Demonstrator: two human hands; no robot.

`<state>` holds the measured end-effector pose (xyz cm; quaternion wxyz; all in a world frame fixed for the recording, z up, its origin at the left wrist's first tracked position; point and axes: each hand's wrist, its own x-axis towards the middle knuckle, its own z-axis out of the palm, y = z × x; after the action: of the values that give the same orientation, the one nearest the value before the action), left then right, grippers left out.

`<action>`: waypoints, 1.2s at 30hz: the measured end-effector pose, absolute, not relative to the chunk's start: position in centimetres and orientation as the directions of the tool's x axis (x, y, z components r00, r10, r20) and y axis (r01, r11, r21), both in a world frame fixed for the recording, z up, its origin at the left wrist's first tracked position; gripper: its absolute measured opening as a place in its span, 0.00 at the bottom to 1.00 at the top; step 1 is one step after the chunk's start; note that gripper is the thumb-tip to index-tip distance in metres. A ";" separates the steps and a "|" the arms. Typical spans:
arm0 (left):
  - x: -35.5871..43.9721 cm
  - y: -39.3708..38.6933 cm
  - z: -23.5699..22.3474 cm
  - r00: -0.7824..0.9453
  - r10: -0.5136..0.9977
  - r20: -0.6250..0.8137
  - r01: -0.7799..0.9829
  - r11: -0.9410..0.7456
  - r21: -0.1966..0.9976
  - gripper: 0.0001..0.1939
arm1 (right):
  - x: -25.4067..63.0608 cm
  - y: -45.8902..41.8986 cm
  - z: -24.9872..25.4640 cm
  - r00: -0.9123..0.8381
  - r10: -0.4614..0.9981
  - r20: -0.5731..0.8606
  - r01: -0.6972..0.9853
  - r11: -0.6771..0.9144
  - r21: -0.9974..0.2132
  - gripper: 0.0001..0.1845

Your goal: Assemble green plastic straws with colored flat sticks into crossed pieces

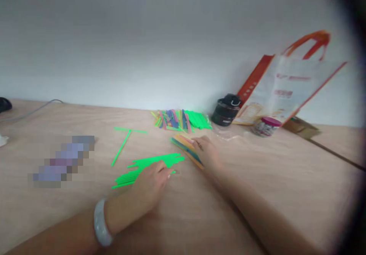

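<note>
So the left hand [154, 180] is down on the right end of the green sticks [137, 171], fingers bent, thumb and fingertips together right at the near edge of the pile. Looks like it's pinching a stick end, but it's blurry.

The right hand [204, 150] has its fingers curled over a multicolored bundle [185, 148], gripping its near end, with the far-left end poking out. That bundle sits on the tabletop [71, 213] just right of the green pile, pretty close quarters between the two.

Behind the bundle there's a mixed pile [171, 119] near the wall, bright green at its right side, then a black jar [225, 112], a carry bag [274, 87] leaning back and a pink-lidded tub [266, 126] in front of it. So the far right edge is pretty crowded.

Two thin green strips [121, 148] make a T left of the mixed pile, with bare wood around them. There's also open room between the T and the blurred-out item [63, 161] on the left.
</note>
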<state>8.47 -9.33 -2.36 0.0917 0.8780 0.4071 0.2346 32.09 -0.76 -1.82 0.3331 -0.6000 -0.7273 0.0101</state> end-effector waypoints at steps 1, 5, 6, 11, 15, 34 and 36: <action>8.7 -9.4 -2.8 0.585 0.736 0.340 0.662 -0.676 0.324 0.14 | 32.4 -0.6 -2.1 -0.086 0.878 0.471 0.903 0.268 -0.336 0.17; 9.0 -9.0 -4.0 0.622 0.708 0.334 0.650 -0.705 0.284 0.16 | 32.7 -0.6 -2.7 -0.135 0.891 0.434 0.967 0.214 -0.138 0.17; 8.9 -8.9 -4.1 0.630 0.701 0.334 0.647 -0.712 0.273 0.16 | 32.7 -0.6 -2.7 -0.138 0.896 0.423 0.972 0.204 -0.116 0.17; 8.5 -8.8 -3.7 0.627 0.702 0.338 0.657 -0.710 0.254 0.14 | 32.8 -0.4 -2.8 -0.159 0.898 0.411 0.975 0.208 -0.076 0.17; 8.4 -9.0 -2.9 0.605 0.714 0.352 0.667 -0.696 0.266 0.12 | 32.9 -0.3 -3.0 -0.170 0.887 0.429 0.970 0.226 -0.084 0.19; -1.2 -0.2 -3.5 0.102 0.949 0.299 0.979 -0.149 0.137 0.17 | 30.1 -3.0 -2.6 -0.314 0.802 0.509 0.900 0.421 -0.108 0.16; -1.3 -0.2 -3.3 0.098 0.944 0.314 0.979 -0.149 0.141 0.18 | 29.9 -3.3 -2.5 -0.327 0.798 0.506 0.887 0.444 -0.129 0.16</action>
<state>-1.28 -0.17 -3.34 -0.0516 0.7393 0.6504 0.1667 29.90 -3.35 -2.50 0.2573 -0.5201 -0.8099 -0.0858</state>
